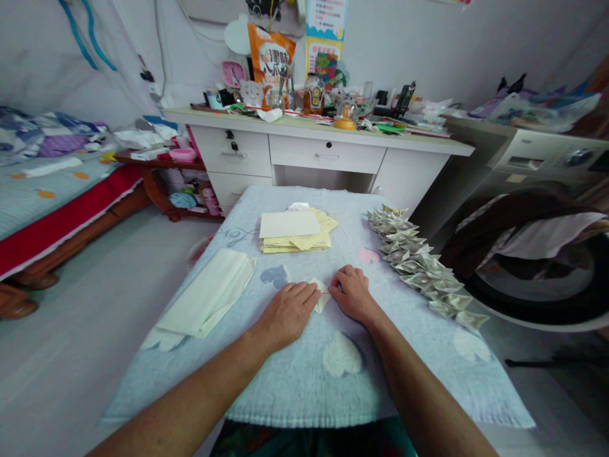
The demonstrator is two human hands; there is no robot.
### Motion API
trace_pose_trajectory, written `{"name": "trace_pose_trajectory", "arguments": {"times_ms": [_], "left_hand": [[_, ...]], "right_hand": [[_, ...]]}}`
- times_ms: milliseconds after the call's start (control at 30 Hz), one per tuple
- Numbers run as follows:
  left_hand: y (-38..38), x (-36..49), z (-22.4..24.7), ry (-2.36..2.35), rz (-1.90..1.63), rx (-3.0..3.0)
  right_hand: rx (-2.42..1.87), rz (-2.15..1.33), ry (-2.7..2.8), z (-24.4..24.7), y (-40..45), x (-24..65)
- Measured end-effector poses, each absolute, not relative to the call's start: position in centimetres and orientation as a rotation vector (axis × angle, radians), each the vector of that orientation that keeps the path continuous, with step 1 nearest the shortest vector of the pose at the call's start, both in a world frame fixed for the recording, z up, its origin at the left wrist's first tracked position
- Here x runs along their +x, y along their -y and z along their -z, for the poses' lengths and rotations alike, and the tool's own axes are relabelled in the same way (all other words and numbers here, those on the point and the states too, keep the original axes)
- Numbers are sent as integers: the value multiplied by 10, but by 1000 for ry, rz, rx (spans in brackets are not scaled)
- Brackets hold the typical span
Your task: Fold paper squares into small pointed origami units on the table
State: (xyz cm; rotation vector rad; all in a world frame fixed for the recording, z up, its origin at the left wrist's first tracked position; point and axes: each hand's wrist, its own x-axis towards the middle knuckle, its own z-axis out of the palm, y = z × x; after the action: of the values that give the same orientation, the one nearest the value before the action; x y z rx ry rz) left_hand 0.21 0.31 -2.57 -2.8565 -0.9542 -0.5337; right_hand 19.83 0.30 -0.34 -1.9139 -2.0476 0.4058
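Note:
A small piece of folded pale paper (pixel 321 301) lies on the cloth-covered table between my hands. My left hand (pixel 292 311) covers its left side, fingers together and pressed on it, the thumb hidden. At the right edge of the paper, my right hand (pixel 352 292) has its fingers curled and its thumb and forefinger closed on it. Beyond my hands sits a stack of yellowish paper sheets (pixel 290 225). To the left is a pile of larger pale green paper (pixel 209 292). Several folded, pointed paper pieces (pixel 419 263) stand nested in rows on the right.
A light blue patterned cloth (pixel 295 387) covers the table. Behind it stands a white desk (pixel 328 152) with a jar (pixel 314 95), an orange snack bag (pixel 271 60) and clutter. A washing machine (pixel 537 165) with its door open is at right, a bed (pixel 61 190) at left.

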Motion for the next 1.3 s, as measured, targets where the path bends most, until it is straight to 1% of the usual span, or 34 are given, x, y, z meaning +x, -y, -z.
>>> {"name": "trace_pose_trajectory", "arguments": {"times_ms": [167,433,733,1167,1233,1300], "left_hand": [[-2,3,27,963,495,-2855],[-1,2,26,1002,468,-2852],[-2,2,26,987,466,-2865],[-2,2,23,996,437,-2871],[-2,2,23,995,434,-2871],[-2,3,22,989,434,-2872]], "right_hand": [[-1950,-385,2064,4,-3,197],[-1976,-261,2117,9,-4,195],[-1920,-346,2117,7,-3,201],[-2000,-160,2137,12,-1,191],[-1961,-166,2097,9,0,191],[-1821,-190,2076,5,2,189]]}}
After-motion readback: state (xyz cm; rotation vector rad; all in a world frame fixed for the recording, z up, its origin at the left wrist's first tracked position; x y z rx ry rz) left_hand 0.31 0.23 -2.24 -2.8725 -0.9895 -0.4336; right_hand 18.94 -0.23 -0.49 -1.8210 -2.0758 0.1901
